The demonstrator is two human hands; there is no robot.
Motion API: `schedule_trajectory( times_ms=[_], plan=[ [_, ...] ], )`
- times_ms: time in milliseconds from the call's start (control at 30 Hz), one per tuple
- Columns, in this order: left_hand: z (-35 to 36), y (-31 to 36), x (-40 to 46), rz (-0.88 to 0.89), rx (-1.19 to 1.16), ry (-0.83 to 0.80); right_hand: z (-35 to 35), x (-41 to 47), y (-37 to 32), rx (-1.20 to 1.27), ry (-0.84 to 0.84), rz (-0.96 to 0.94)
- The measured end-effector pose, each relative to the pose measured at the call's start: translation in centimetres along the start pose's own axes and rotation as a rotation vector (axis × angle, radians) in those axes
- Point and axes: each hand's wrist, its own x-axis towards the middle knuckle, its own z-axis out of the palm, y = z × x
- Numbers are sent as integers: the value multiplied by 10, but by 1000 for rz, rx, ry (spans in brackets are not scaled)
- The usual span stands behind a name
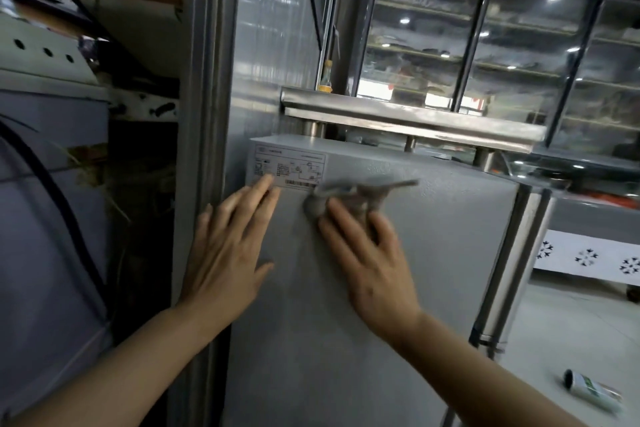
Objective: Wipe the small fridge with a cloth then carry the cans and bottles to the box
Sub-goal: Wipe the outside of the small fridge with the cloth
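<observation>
Pressing flat under nearly straight fingers, the grey cloth (349, 199) is held by the right hand (372, 262) against the small fridge (415, 288) side panel, while the left hand (228, 253) is spread open at nine o'clock, its fingertips on the rating label (289, 166). With nothing gripping it, the cloth could be dropped mid-stroke. One can (592, 390) lies on the floor at four o'clock.

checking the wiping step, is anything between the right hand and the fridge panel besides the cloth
Nothing visible. The right hand presses the grey cloth straight onto the fridge side panel, just right of the label. The left hand lies flat on the panel beside it, clear of the cloth.
</observation>
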Motion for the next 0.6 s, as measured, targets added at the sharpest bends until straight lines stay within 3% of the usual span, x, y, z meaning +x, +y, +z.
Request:
schedule_trajectory(
  times_ms=[100,167,367,533,600],
  plan=[
    [2,-5,-12,-3,9,-35,-4,-21,-2,-42,-147,-215],
    [1,-7,-18,-8,11,-59,-12,-10,6,-36,-158,-279],
    [9,-10,-23,2,-17,-33,-6,39,0,-37,76,66],
    [11,-10,-30,-14,-35,7,5,-2,-29,-10,-149,-271],
    [9,-12,-32,-34,-66,16,-1,16,-24,-9,-127,-234]
  ],
)
